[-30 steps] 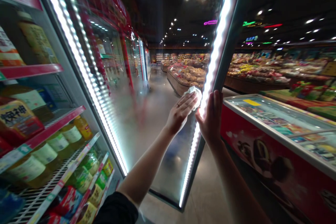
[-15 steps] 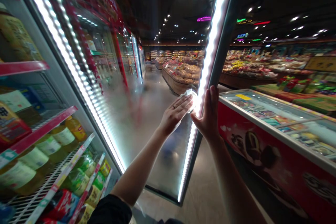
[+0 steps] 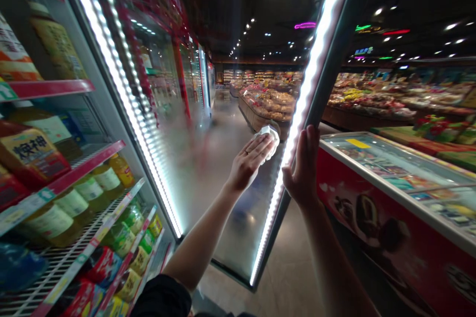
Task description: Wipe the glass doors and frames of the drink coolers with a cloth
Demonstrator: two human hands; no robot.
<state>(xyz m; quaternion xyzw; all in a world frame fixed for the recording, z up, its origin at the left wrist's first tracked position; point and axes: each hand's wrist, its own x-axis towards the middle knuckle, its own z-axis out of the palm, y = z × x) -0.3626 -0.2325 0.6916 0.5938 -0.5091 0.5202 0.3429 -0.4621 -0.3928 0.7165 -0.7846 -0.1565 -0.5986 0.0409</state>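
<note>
My left hand (image 3: 248, 161) presses a crumpled white cloth (image 3: 273, 139) flat against the inside of a glass door (image 3: 223, 208). Its fingers lie over the cloth, and a ring shows on one of them. A hazy, fogged patch covers the glass left of that hand. My right hand (image 3: 303, 171) rests on the dark door frame (image 3: 330, 74), with the fingers upright along its edge and the thumb out toward the bright light strip (image 3: 303, 104). Nothing shows in the right hand besides the frame it touches. The door stands open.
Fridge shelves (image 3: 74, 178) with bottled drinks stand close at left. To the right is a red chest freezer (image 3: 357, 208) with a glass top. Produce displays (image 3: 372, 94) lie beyond it, and tiled floor (image 3: 293, 247) shows below the door.
My left hand and the cloth are now farther from the light strip, with more glass between. The view has shifted left, showing more of the shelves. My right hand stays on the frame.
</note>
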